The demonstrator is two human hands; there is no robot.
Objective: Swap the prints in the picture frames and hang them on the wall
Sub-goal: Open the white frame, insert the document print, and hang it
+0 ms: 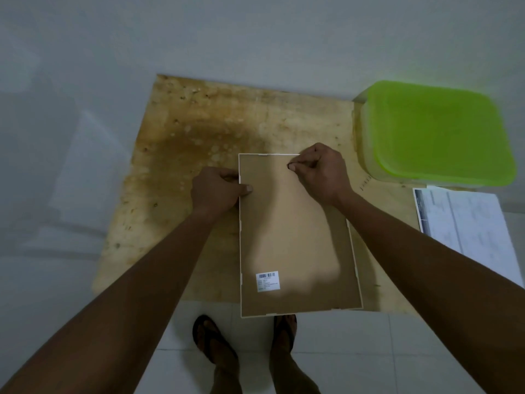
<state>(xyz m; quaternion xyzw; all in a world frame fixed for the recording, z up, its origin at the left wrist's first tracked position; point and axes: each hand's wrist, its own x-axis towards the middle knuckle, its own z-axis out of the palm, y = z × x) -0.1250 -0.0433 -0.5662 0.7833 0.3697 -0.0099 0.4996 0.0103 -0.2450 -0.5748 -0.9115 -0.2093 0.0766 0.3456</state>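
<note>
A small spot near the top of the backing board [284, 217] is pinched between the thumb and forefinger tips [292, 166] of the right hand [319, 173], with the other fingers curled behind; whether a tab or hanger is held there cannot be told. The pinch is judged to be for working a retaining fitting so that the print can be reached. The left edge of the picture frame [301, 251] is gripped by the left hand [216, 189], thumb laid flat on the backing and fingers curled out of sight under the rim, apparently to keep the frame from sliding. The frame is laid face down at the centre of the picture, its near end overhanging the lower edge of a stained plywood board [199, 129], so the back is open to both hands. A barcode label [267, 280] is stuck near the frame's lower left. Printed sheets [468, 226] are kept at the right edge, possibly the replacement prints. A green-lidded plastic container [437, 132] is set at the upper right, well apart from the frame
</note>
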